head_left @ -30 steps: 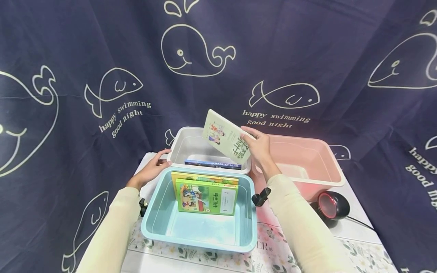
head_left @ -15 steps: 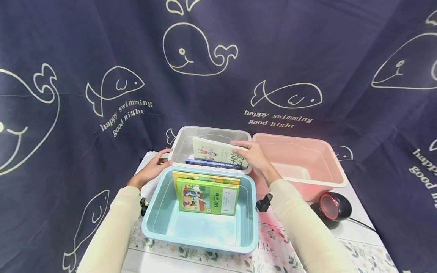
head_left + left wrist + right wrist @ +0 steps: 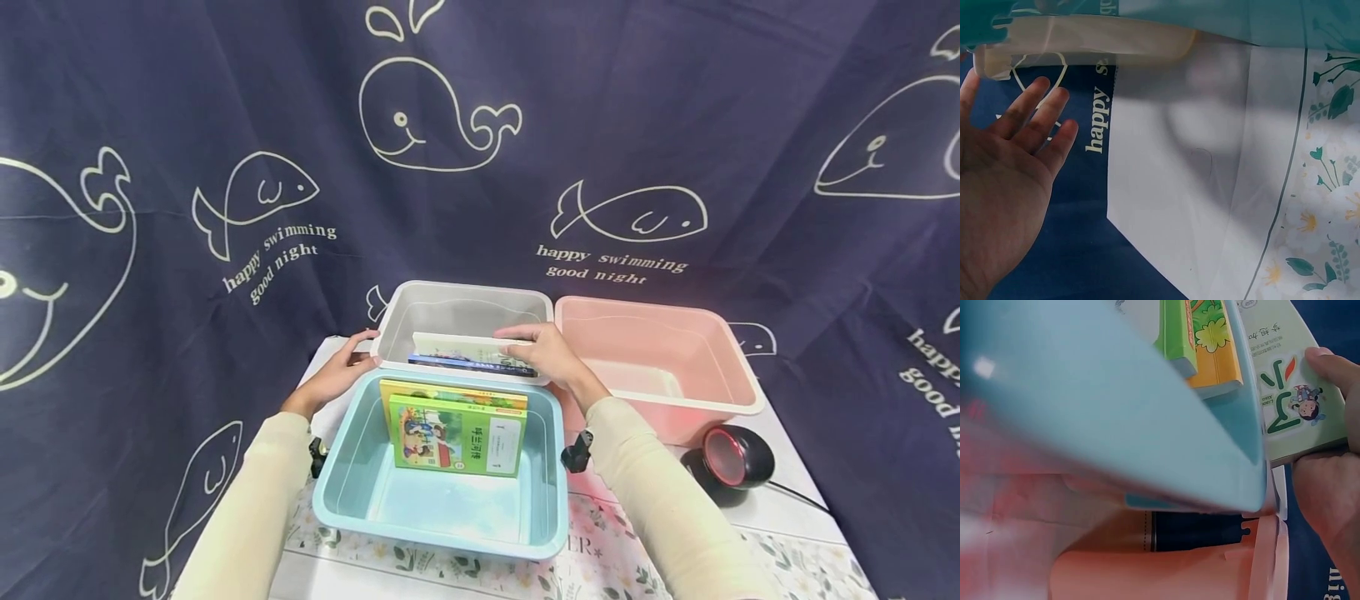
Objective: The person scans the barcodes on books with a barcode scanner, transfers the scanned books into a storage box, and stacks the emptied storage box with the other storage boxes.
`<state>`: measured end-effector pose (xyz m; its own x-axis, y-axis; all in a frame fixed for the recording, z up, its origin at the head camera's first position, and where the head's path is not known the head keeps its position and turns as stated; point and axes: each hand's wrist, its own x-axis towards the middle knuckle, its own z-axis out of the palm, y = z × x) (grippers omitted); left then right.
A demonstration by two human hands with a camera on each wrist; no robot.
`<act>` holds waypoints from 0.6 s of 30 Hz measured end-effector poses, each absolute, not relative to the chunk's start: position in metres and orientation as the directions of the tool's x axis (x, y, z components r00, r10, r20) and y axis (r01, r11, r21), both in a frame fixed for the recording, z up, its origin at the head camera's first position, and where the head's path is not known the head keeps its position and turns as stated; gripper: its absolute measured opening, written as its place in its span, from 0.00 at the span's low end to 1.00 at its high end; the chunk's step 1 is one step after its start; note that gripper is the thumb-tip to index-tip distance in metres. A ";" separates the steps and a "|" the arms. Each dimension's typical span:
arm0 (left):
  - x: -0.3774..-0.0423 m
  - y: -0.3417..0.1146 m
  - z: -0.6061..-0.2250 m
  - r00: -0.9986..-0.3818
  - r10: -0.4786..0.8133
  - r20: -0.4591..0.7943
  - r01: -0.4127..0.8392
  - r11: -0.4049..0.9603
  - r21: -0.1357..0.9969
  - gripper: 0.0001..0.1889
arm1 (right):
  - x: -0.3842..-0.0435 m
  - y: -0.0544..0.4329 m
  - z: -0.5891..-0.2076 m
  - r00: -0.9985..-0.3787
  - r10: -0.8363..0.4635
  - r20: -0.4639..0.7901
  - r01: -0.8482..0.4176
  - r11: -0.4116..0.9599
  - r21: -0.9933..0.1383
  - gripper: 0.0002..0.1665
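Observation:
My right hand (image 3: 553, 357) holds a pale green book (image 3: 1300, 394) by its right end, with the thumb on the cover. The book stands low in the grey bin (image 3: 480, 291), just behind a dark blue book (image 3: 471, 364) near the bin's front wall. At that bin's left rim is my left hand (image 3: 335, 377), its fingers spread and extended in the left wrist view. In front, a blue bin (image 3: 442, 540) holds a green book (image 3: 457, 437) and a yellow book (image 3: 401, 387) standing against its back side.
To the right of the grey bin stands a pink bin (image 3: 720, 367). A black, round-headed device (image 3: 738, 457) with a cord sits beside it on the table (image 3: 787, 500). Behind everything hangs a dark blue curtain (image 3: 465, 225) with whale and fish drawings.
My right hand has lowered the pale green book from above the grey bin down into it, behind the dark blue book. The left hand stays at the rim.

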<state>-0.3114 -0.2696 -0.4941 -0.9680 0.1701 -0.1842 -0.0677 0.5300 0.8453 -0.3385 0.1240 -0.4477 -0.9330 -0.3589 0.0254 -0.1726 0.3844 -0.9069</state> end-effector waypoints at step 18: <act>-0.309 -0.269 -0.492 -0.969 0.164 -0.183 -0.070 0.530 0.845 0.34 | -0.341 0.125 -0.457 -0.916 -0.400 0.003 -0.211 0.478 -0.853 0.16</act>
